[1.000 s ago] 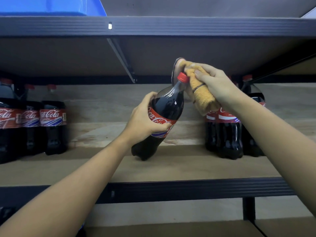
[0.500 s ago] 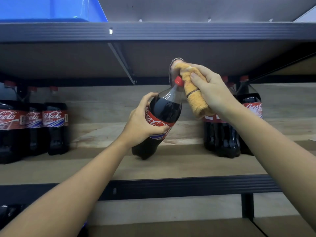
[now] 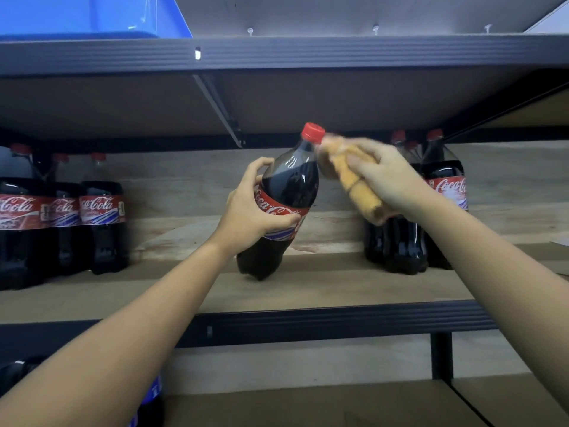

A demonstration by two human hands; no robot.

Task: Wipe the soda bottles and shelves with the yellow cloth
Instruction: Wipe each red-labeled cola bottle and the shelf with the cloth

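A dark cola bottle (image 3: 289, 183) with a red cap (image 3: 312, 131) and red label tilts to the right above the wooden shelf (image 3: 323, 288). My left hand (image 3: 249, 211) grips it around the label. My right hand (image 3: 391, 180) holds a folded yellow cloth (image 3: 360, 192) just right of the bottle's neck and shoulder; the cloth's upper end is blurred, and I cannot tell whether it touches the bottle. The cap shows bare.
Three cola bottles (image 3: 101, 211) stand at the shelf's left, and a few more (image 3: 443, 192) stand at the right behind my right hand. A blue bin (image 3: 92, 13) sits on the shelf above. The dark shelf rail (image 3: 338, 322) runs below, with another bottle (image 3: 151, 405) on the lower level.
My right hand and the cloth have slid from over the cap down to the right side of the neck, uncovering the red cap. The bottle has come slightly more upright.
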